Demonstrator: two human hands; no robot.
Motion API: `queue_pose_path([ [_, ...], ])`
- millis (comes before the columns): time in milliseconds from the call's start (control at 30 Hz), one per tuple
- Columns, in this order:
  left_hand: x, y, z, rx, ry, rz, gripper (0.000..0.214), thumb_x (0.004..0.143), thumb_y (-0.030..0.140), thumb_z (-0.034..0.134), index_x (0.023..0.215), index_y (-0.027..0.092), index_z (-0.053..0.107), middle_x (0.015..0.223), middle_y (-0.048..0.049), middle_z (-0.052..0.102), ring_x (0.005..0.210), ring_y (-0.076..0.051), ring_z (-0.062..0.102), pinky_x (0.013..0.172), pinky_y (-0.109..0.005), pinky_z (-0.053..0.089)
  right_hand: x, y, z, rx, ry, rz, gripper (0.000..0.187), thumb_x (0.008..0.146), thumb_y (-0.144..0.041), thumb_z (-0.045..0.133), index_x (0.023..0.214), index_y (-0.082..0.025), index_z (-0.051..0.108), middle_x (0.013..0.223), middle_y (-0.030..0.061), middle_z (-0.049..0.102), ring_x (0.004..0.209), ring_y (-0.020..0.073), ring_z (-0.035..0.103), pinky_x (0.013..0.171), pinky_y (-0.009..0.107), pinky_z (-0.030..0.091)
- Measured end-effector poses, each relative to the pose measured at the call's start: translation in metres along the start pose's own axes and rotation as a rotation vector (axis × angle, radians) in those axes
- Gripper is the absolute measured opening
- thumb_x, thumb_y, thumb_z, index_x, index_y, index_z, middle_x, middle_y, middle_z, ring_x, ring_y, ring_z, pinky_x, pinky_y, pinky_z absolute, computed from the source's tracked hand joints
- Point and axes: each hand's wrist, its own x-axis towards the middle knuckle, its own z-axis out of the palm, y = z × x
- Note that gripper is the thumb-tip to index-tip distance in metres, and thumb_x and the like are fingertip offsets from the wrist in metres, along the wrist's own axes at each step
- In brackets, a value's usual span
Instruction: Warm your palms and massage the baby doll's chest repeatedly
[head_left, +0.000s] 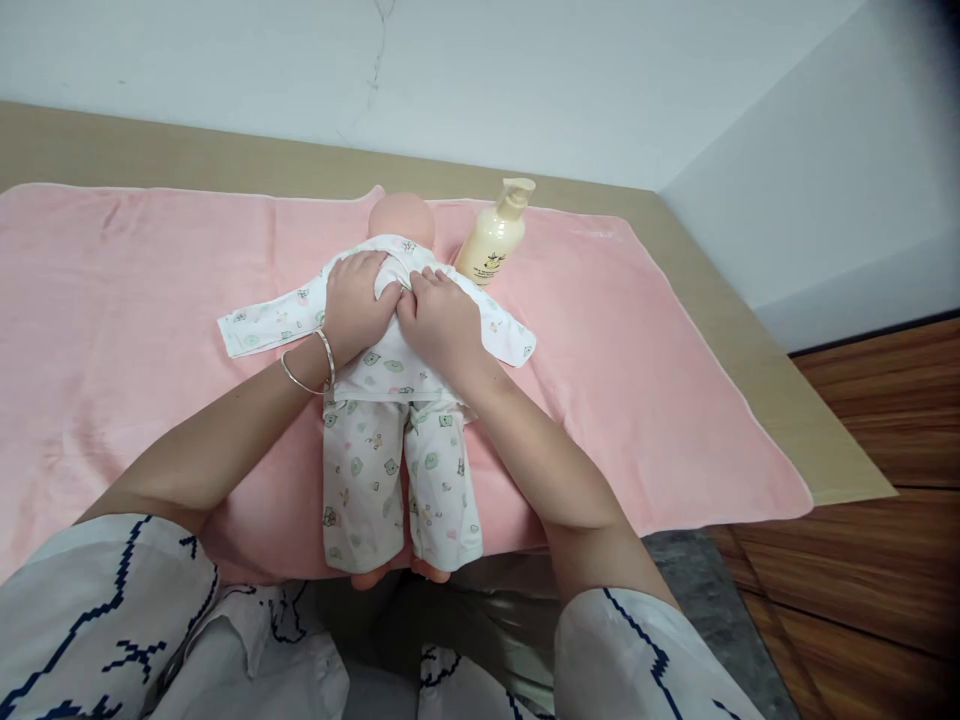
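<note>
A baby doll (401,215) in a white printed shirt and trousers lies face-down on a pink towel (135,290), head away from me and feet at the near edge. My left hand (358,305), with two thin bangles on the wrist, rests palm down on the doll's upper back, fingers curled into the shirt fabric. My right hand (441,318) lies beside it on the doll's back, fingers close together and pressed on the cloth. The thumbs of both hands meet at the middle of the back.
A cream pump bottle (493,238) stands on the towel just right of the doll's head. The towel covers a light wooden table (787,390) set against a white wall. Dark wood floor (885,560) shows at the right.
</note>
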Motion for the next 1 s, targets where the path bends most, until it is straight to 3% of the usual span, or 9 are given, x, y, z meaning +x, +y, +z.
queue_pose_path([
  [167,-0.003,0.004,0.001,-0.008,0.015,-0.013,0.038,0.094,0.037,0.050,0.126,0.018,0.062,0.134,-0.0109,0.066,0.130,-0.029,0.056,0.121,-0.050,0.036,0.018,0.028,0.010,0.111,-0.056,-0.024,0.055,0.101,-0.041,0.037,0.150,-0.018,0.044,0.162,0.0089,0.038,0.154,0.0306,0.029,0.127,0.056,0.020],
  [300,-0.002,0.002,0.001,-0.039,0.021,-0.019,0.039,0.096,0.043,0.049,0.127,0.022,0.061,0.136,-0.0093,0.064,0.133,-0.029,0.055,0.122,-0.049,0.034,0.022,0.035,0.016,0.131,-0.045,-0.032,0.058,0.101,-0.046,0.036,0.153,-0.020,0.040,0.164,0.0073,0.034,0.156,0.0299,0.025,0.128,0.057,0.016],
  [400,-0.004,0.003,0.001,-0.017,0.014,-0.016,0.041,0.096,0.042,0.048,0.128,0.018,0.060,0.137,-0.0124,0.063,0.133,-0.029,0.054,0.122,-0.049,0.034,0.022,0.038,0.017,0.131,-0.050,-0.053,0.058,0.100,-0.045,0.036,0.153,-0.022,0.040,0.165,0.0065,0.034,0.155,0.0296,0.025,0.127,0.058,0.016],
  [633,-0.015,0.017,0.001,0.001,0.073,0.018,0.035,0.096,0.043,0.049,0.120,0.021,0.063,0.134,-0.0113,0.065,0.131,-0.033,0.054,0.117,-0.052,0.038,0.028,0.051,0.011,0.112,-0.106,-0.154,0.060,0.097,-0.038,0.039,0.154,-0.017,0.039,0.165,0.0077,0.034,0.155,0.0266,0.027,0.128,0.051,0.022],
  [867,-0.010,0.013,0.002,0.130,-0.003,-0.087,0.046,0.093,0.030,0.054,0.134,0.009,0.056,0.145,-0.0178,0.056,0.138,-0.034,0.048,0.122,-0.051,0.032,0.000,0.003,0.003,0.044,0.013,0.014,0.050,0.094,-0.022,0.038,0.137,-0.006,0.057,0.147,0.0198,0.055,0.145,0.0370,0.044,0.119,0.057,0.036],
  [1000,-0.013,0.012,0.005,0.143,0.064,0.018,0.038,0.096,0.031,0.047,0.127,0.016,0.062,0.139,-0.0143,0.062,0.134,-0.031,0.053,0.118,-0.050,0.036,0.004,0.007,0.002,0.074,0.005,-0.010,0.045,0.094,-0.020,0.039,0.133,-0.009,0.061,0.148,0.0176,0.056,0.144,0.0341,0.045,0.121,0.054,0.035],
])
